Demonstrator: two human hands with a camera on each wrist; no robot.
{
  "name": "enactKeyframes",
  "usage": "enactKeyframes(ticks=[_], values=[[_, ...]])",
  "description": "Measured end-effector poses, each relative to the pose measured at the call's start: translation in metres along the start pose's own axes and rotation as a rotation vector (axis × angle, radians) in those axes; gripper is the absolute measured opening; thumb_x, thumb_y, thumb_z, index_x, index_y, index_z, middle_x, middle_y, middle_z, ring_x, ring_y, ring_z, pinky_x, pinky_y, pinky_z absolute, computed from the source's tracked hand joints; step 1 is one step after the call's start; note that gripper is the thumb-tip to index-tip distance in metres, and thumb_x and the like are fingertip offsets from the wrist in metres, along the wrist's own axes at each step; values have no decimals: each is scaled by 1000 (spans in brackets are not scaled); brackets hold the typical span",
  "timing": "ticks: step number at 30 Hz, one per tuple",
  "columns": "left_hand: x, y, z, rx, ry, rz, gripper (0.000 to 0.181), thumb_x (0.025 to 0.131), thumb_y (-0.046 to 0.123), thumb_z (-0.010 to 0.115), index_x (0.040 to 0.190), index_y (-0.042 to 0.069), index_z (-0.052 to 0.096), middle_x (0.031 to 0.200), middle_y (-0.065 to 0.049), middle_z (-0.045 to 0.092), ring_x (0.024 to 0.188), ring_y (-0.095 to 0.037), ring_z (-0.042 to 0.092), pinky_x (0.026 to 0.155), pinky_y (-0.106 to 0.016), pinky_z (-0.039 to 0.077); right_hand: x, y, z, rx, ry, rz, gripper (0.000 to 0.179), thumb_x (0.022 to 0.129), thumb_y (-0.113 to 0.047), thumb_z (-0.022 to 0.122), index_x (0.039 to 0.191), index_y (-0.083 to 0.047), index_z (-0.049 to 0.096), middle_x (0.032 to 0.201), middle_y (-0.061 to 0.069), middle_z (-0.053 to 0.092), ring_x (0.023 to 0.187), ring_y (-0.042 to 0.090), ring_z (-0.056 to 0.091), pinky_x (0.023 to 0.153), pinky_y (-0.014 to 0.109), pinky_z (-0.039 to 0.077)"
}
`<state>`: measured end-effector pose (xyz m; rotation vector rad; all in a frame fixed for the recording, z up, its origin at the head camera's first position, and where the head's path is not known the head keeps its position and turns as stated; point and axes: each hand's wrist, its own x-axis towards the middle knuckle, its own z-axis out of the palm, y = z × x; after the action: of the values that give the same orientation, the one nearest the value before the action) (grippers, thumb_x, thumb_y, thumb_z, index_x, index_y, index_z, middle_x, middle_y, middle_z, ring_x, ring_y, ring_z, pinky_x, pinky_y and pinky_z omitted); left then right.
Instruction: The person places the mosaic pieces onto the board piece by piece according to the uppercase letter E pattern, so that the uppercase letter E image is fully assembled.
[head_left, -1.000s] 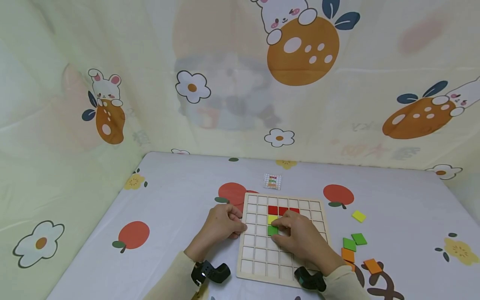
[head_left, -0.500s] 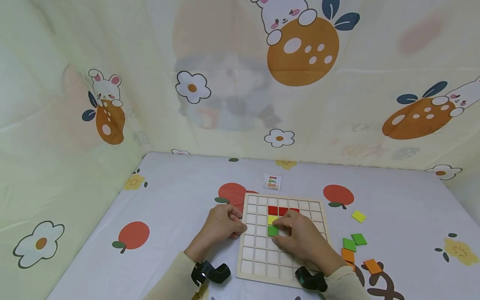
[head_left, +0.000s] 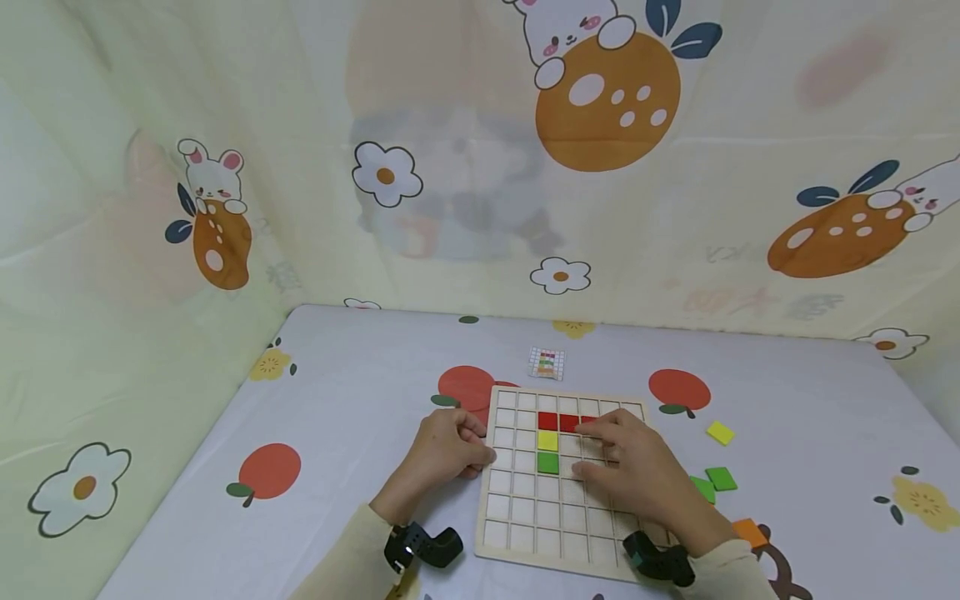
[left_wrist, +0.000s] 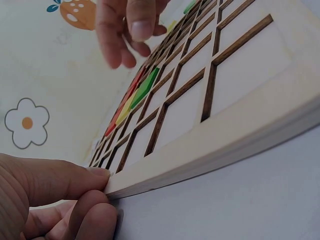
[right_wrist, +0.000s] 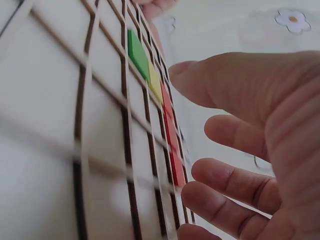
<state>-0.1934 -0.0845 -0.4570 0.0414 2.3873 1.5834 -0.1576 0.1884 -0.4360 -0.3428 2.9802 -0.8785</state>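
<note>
A wooden grid board (head_left: 523,546) lies on the table. Its cells hold a row of red tiles (head_left: 548,422), a yellow tile (head_left: 547,441) below the leftmost red one, and a green tile (head_left: 548,462) below that. My left hand (head_left: 437,454) pinches the board's left edge; the left wrist view has the thumb (left_wrist: 65,181) on top of the frame and the fingers curled at its side. Over the board's right half hovers my right hand (head_left: 641,475), fingers apart and nothing between them. It covers several cells and part of the red row.
Behind the board lies a small pattern card (head_left: 547,363). Right of the board are loose tiles: a yellow square (head_left: 720,432), green squares (head_left: 722,478) and an orange square (head_left: 751,532). My right forearm hides part of this group. A patterned cloth wall rises behind the table.
My right hand has moved right, away from the green and yellow tiles, and its thumb and fingers have spread. The left hand still holds the board's edge.
</note>
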Motion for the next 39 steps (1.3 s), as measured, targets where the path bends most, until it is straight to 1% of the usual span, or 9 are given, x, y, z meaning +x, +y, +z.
enactKeyframes(ticks=[7,13,16,20,24,28,32,35,39], values=[[-1,1,0,10,5,-2,23,81,2,84,96,1,67,73,-7,66,55,-13,63,54,-25,57,-15,29,-16,-41,85,-5,47,83,-28,88,124,-8,75,118,8,66,95,21,62,77,43,55],[-1,1,0,8,1,2,23,81,2,84,96,1,67,73,-7,65,55,-13,62,54,-24,57,-31,56,-31,-41,109,20,50,85,-31,87,125,-4,74,118,11,66,97,25,66,76,45,57],[-1,1,0,7,-2,2,23,81,2,84,96,1,67,73,-7,64,55,-13,62,54,-24,57,-37,68,-38,-50,112,55,52,86,-33,87,127,-4,72,119,13,65,99,29,65,75,44,57],[-1,0,0,3,-4,3,23,81,2,83,97,0,67,73,-7,64,55,-13,62,54,-25,57,-44,84,-47,-67,94,122,54,87,-34,85,129,-3,71,121,17,64,101,34,66,77,52,58],[-1,0,0,-2,-7,0,23,81,2,83,97,0,67,74,-7,65,55,-14,62,54,-25,57,-49,94,-54,-86,83,177,49,89,-31,83,126,-1,72,121,20,64,100,36,67,80,58,58],[-1,1,0,-5,-6,-3,23,81,3,83,97,1,67,74,-6,65,55,-13,62,54,-24,57,-52,101,-59,-98,85,209,40,89,-23,82,120,0,74,112,17,67,91,30,67,71,41,59],[0,0,1,-4,-4,-3,22,81,2,83,97,1,67,74,-7,65,55,-13,62,54,-23,56,-54,107,-60,-108,49,238,37,86,-18,81,117,1,75,104,12,66,81,21,59,60,25,49],[0,0,1,-4,-7,1,22,81,2,83,97,1,67,74,-7,65,55,-13,62,54,-23,56,-53,111,-61,-108,7,256,38,83,-16,81,117,2,75,99,9,63,78,19,54,57,24,45],[0,0,1,0,-5,6,22,81,2,83,96,1,67,73,-6,65,55,-13,62,53,-23,56,-52,114,-61,-110,-37,285,37,83,-17,83,114,1,75,94,7,61,80,21,54,62,27,47]])
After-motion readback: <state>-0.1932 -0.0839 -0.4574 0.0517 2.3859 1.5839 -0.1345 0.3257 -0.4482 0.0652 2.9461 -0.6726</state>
